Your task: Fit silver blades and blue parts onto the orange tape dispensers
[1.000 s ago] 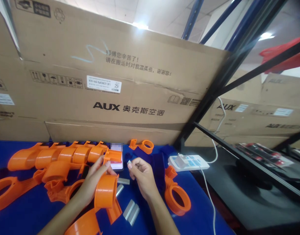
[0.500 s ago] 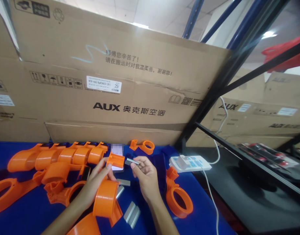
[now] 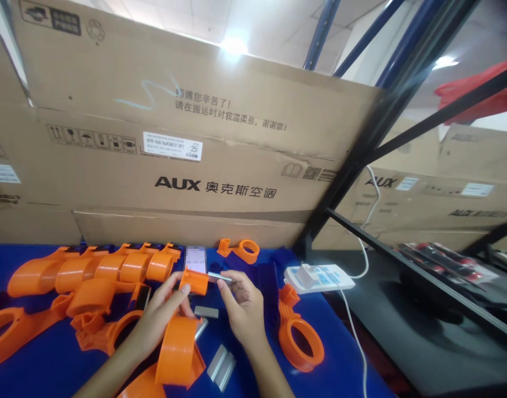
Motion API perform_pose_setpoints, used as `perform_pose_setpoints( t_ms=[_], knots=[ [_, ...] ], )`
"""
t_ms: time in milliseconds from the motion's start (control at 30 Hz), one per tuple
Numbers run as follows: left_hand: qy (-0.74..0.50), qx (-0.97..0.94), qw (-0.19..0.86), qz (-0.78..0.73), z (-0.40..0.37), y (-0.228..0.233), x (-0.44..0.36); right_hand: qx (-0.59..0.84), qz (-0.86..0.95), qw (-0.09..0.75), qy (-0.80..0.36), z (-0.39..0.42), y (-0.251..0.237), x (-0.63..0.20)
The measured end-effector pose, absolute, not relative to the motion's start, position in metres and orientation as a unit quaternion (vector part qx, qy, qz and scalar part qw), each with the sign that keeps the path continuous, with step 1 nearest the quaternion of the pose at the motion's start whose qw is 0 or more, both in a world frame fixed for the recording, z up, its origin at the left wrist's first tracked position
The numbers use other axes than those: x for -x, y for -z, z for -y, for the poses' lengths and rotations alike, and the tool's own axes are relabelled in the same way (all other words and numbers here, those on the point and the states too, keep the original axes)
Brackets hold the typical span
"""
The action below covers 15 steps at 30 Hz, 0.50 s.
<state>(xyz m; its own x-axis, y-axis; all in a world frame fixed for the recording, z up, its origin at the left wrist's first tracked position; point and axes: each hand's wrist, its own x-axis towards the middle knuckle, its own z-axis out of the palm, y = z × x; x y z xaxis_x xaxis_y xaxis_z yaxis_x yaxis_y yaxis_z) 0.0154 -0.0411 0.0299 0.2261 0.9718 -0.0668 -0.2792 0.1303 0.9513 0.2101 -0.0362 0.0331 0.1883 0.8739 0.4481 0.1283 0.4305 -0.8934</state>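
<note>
My left hand (image 3: 159,316) grips an orange plastic tape dispenser (image 3: 179,345) by its body, with the dispenser's flat orange head (image 3: 194,281) raised between my two hands. My right hand (image 3: 244,309) pinches a small serrated metal blade (image 3: 219,278) and holds its end against the right side of that orange head. Below my hands, several loose metal blades (image 3: 221,364) lie on the blue table (image 3: 58,359), one grey strip (image 3: 206,312) right under my fingers.
A row of orange dispensers (image 3: 96,268) lies at the left, with more orange parts (image 3: 300,341) at the right and one (image 3: 241,250) at the back. A phone (image 3: 195,257) lies behind my hands. A white power strip (image 3: 320,276) with a cable sits right. Large cardboard boxes (image 3: 187,143) wall the back.
My right hand has brought the metal blade leftward until it meets the orange head. My left hand has tilted the dispenser so the head points toward the blade.
</note>
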Motion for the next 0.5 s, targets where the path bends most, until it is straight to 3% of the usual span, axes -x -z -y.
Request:
perform_pose_setpoints(
  t_ms=[333,500],
  knots=[
    [-0.461,-0.478,0.63,-0.402,0.0451,-0.0333,-0.0159,0.465,0.596,0.59,-0.285,0.0358,-0.0316,-0.21],
    [-0.482,-0.485,0.608,-0.403,0.0431,-0.0337,-0.0157,0.438,0.564,0.624,-0.319,0.0343,-0.0341,-0.2065]
  ],
)
